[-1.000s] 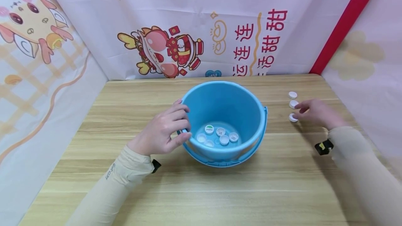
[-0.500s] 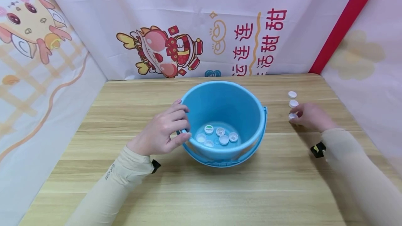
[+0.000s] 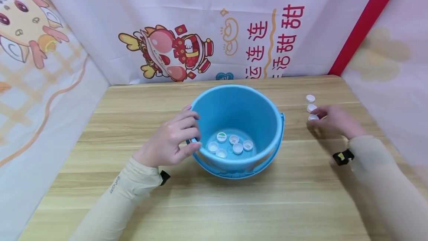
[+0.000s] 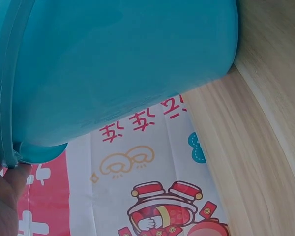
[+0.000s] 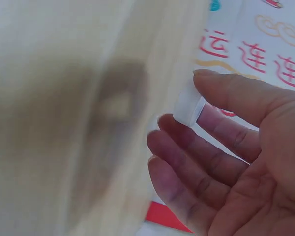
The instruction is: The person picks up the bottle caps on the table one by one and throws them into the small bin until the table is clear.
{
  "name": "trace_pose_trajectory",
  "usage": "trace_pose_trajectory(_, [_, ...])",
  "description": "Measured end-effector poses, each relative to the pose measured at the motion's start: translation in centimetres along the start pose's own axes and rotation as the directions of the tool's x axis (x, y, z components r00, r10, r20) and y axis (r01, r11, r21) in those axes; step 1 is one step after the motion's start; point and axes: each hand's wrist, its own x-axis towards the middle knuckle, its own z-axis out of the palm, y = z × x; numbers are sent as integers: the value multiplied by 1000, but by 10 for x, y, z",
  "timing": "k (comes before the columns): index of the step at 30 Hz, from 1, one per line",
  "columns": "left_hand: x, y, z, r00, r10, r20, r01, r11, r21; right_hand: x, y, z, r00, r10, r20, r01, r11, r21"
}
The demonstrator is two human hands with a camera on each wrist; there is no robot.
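My left hand (image 3: 172, 137) grips the left rim of a light blue bucket (image 3: 234, 99), its thumb outside and fingers over the edge. The left wrist view shows the bucket's outer wall (image 4: 123, 59) and part of that hand (image 4: 5, 201) at the rim. On the right, my right hand (image 3: 337, 121) pinches a white bottle cap (image 5: 188, 105) between thumb and fingers, as the right wrist view shows. Just beyond it, two more white caps (image 3: 310, 98) lie on the table. Several caps (image 3: 237, 148) lie on the bucket's bottom, one with a green mark.
The bucket's blue handle (image 3: 282, 133) hangs down around its front and right side. Wood-grain tabletop (image 3: 214, 207) extends on all sides of the bucket. Printed cloth (image 3: 214, 18) rises behind the table and along its left and right sides.
My right hand has closed its fingers on the nearest cap and shifted it slightly away from me. The left hand stays on the rim, and the head view has shifted a little.
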Motion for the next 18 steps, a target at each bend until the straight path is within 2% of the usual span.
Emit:
trace_pose_trajectory(5, [1,1,0,1000,0,5,0,1000,7,-7,-16,-15,998,-15,-54,16,1000,15])
trace_pose_trajectory(9, [2,1,0,1000,-1,8,1,1000,7,-13,-39,-28,991,-31,-133,34,999,20])
trace_pose_trajectory(15, [1,1,-1,1000,-3,7,3,1000,1,-25,-82,-43,955,-110,-274,131,989,60])
trace_pose_trajectory(18, [1,2,-2,1000,-8,10,8,1000,-1,-34,-105,-49,942,-140,-304,179,978,104])
